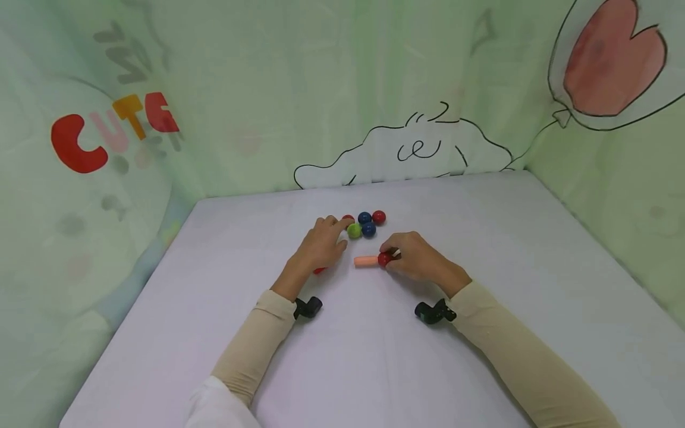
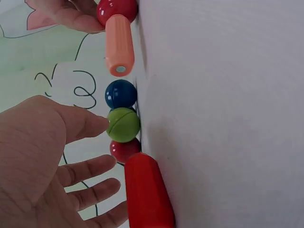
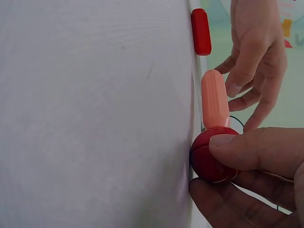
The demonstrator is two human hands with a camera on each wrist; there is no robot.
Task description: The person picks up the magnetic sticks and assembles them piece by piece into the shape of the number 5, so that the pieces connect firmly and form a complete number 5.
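Observation:
My right hand (image 1: 420,257) pinches a glossy red ball (image 3: 213,156) between thumb and fingers, close over the white table. A peach ridged stick (image 1: 366,261) lies end-on against this ball and points left; I cannot tell whether the two are joined. Further back, my left hand (image 1: 322,242) reaches with spread fingers to a group of balls. Its index finger overlaps a red ball (image 1: 348,218) in the head view, beside a green ball (image 1: 354,230). Partly hidden below that hand is a red ridged stick (image 2: 148,190).
Two blue balls, one behind (image 1: 364,218) and one in front (image 1: 368,229), sit right of the green one, with another red ball (image 1: 379,217) at the group's right end. A printed curtain (image 1: 241,107) hangs along the table's back edge.

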